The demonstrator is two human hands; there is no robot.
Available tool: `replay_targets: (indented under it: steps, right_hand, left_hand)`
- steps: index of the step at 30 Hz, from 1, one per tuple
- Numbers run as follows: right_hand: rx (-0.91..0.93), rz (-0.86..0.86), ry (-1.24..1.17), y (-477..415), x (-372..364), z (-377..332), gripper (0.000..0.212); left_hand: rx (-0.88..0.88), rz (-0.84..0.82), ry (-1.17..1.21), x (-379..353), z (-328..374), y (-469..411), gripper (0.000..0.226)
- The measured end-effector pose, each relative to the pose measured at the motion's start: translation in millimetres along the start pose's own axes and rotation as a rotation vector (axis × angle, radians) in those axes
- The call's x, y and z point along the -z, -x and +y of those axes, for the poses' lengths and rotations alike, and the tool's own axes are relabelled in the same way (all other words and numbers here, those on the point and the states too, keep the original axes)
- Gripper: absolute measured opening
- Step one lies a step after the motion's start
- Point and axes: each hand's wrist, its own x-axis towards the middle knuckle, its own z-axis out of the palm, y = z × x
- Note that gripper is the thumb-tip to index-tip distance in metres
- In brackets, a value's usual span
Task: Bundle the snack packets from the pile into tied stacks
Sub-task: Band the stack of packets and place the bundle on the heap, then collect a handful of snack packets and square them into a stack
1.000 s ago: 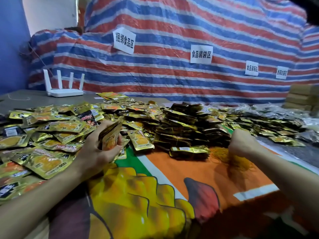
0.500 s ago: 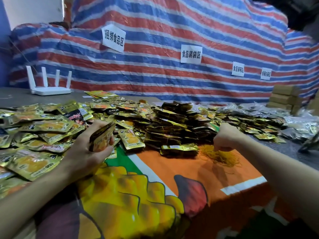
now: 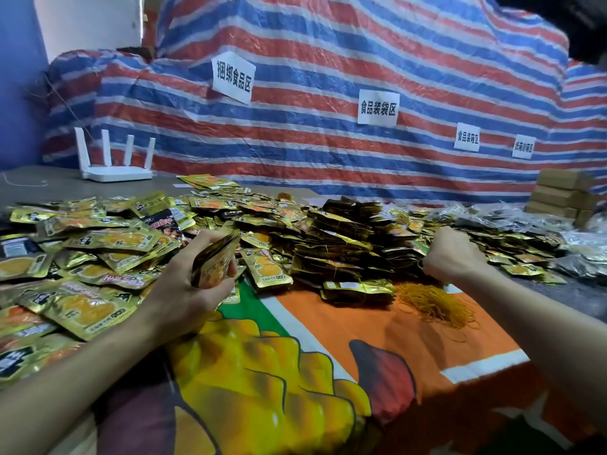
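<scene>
Left hand [image 3: 184, 290] grips 1 packet stack [image 3: 215, 257] on edge; rubber bands [image 3: 437, 303] lie to its right, under the curled right hand [image 3: 450, 254], can't tell if that's holding any.

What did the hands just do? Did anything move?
The right hand lifted slightly off the heap of rubber bands, its fingers curled. Whether it picked one up is hidden. The left hand still grips its stack of packets. The loose pile and the tied bundles stayed put.
</scene>
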Motion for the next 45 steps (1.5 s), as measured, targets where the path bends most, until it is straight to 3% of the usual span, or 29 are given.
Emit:
replay_targets:
  steps: [4, 8, 13, 17, 20, 22, 28, 34, 37, 40, 45]
  right_hand:
    - [0.235, 0.077, -0.18, 6.6, 7.2, -38.4, 0.015]
    - [0.463, -0.136, -0.559, 36.8, 8.7, -102.2, 0.017]
    - [0.544, -0.459, -0.972, 73.8, -13.1, -168.5, 0.02]
    - [0.509, -0.607, -1.315, 97.0, -41.4, -208.9, 0.007]
    - [0.436, -0.628, -1.505, 107.2, -63.8, -226.0, 0.025]
    - [0.414, -0.658, -1.553, 107.7, -75.3, -229.9, 0.022]
    - [0.344, -0.908, -1.746, 101.0, -78.0, -227.5, 0.039]
    - [0.203, -0.793, -1.71, 94.8, -79.8, -219.8, 0.034]
    - [0.175, -0.902, -1.778, 93.5, -82.0, -218.0, 0.035]
    - [0.217, -1.006, -1.786, 94.1, -81.5, -216.9, 0.038]
    - [0.132, -0.915, -1.793, 90.7, -84.2, -218.6, 0.034]
  left_hand:
    - [0.06, 0.049, 0.181, -2.2, 9.2, -4.4, 0.04]
    - [0.263, 0.082, 0.457, 5.7, 12.6, -8.8, 0.054]
    - [0.453, 0.141, 0.574, 14.8, 16.1, -10.4, 0.048]
    - [0.556, 0.197, 0.513, 25.9, 16.6, -15.6, 0.029]
    - [0.585, 0.261, 0.448, 32.3, 12.5, -18.2, 0.025]
    - [0.594, 0.266, 0.395, 34.8, 9.1, -19.3, 0.025]
    - [0.661, 0.236, 0.355, 37.2, 1.1, -20.4, 0.017]
    - [0.658, 0.162, 0.385, 37.9, 4.2, -18.3, 0.017]
    - [0.687, 0.154, 0.524, 38.8, 3.9, -18.2, 0.036]
    - [0.685, 0.108, 0.547, 38.4, 3.9, -16.7, 0.038]
    - [0.684, 0.077, 0.609, 38.0, 4.4, -17.6, 0.042]
